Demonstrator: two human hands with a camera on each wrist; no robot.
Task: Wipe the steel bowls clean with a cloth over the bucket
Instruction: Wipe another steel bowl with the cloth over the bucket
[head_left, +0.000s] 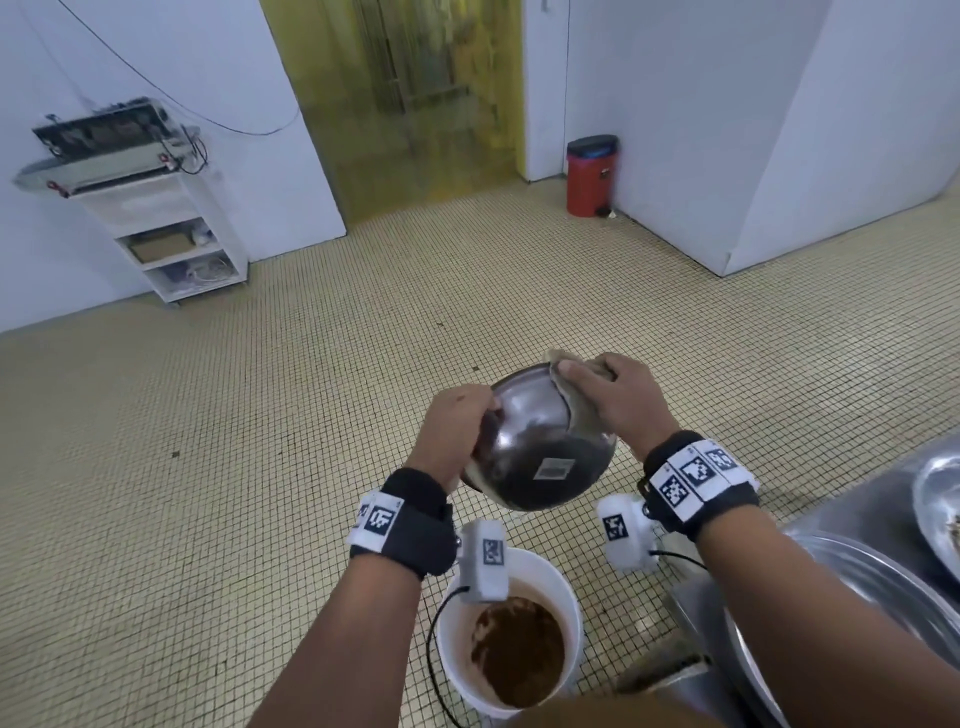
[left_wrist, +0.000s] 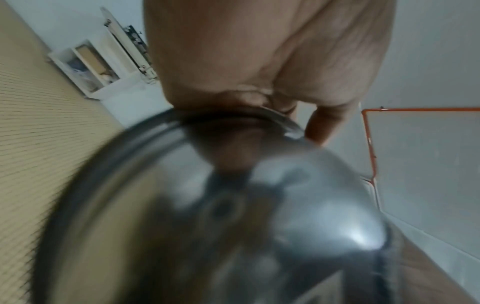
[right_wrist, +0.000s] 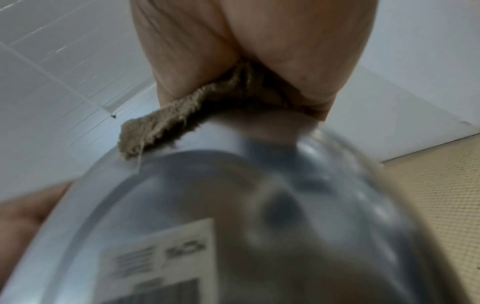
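Left hand (head_left: 457, 426) gripping the steel bowl's (head_left: 540, 457) rim, right hand (head_left: 618, 400) clutching the cloth (head_left: 576, 410) against its opposite side, both above the bucket (head_left: 566, 587).

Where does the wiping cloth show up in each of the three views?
Head: the cloth is right of centre, pressed by the right hand against the steel bowl.
Left wrist: not in it; only the bowl and the left hand show.
Right wrist: upper middle, the cloth is bunched under the palm on the bowl.
Shared landmark: the bowl's white barcode sticker, in the head and right wrist views.
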